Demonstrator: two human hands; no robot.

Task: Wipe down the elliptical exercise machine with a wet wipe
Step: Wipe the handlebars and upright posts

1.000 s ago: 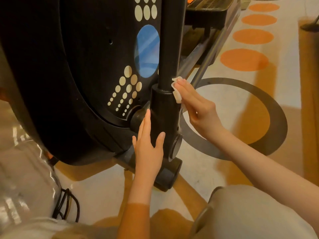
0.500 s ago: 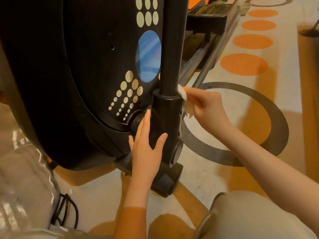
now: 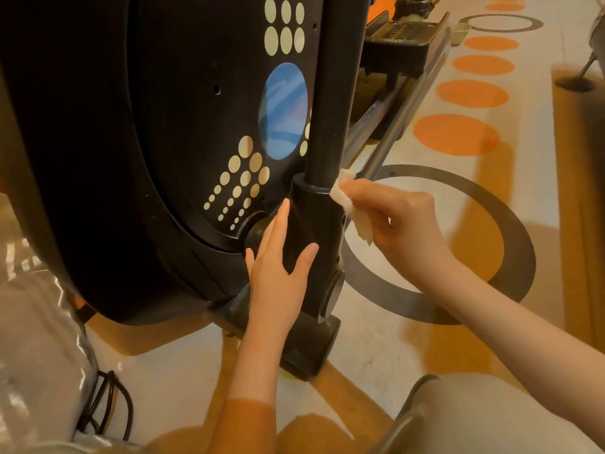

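Observation:
The black elliptical machine [image 3: 137,152] fills the left of the view, its flywheel cover marked with cream dots and a blue oval. An upright black post [image 3: 327,103] rises from a wider black socket [image 3: 311,217] near the floor. My right hand [image 3: 399,224] pinches a crumpled white wet wipe [image 3: 343,198] and presses it against the right side of the joint where post meets socket. My left hand [image 3: 281,273] lies flat with straight fingers on the front of the socket, holding nothing.
Grey slide rails [image 3: 399,119] and a black pedal [image 3: 402,40] run back to the right. The floor carries orange dots [image 3: 456,134] and a grey ring [image 3: 517,244]. A black cable [image 3: 108,404] and shiny plastic wrap [image 3: 36,339] lie at lower left. My knee [image 3: 474,417] is at lower right.
My right hand curled from flat fingers into a pinch on the wipe and shifted slightly along the joint. The camera moved a little closer. My left hand stayed put.

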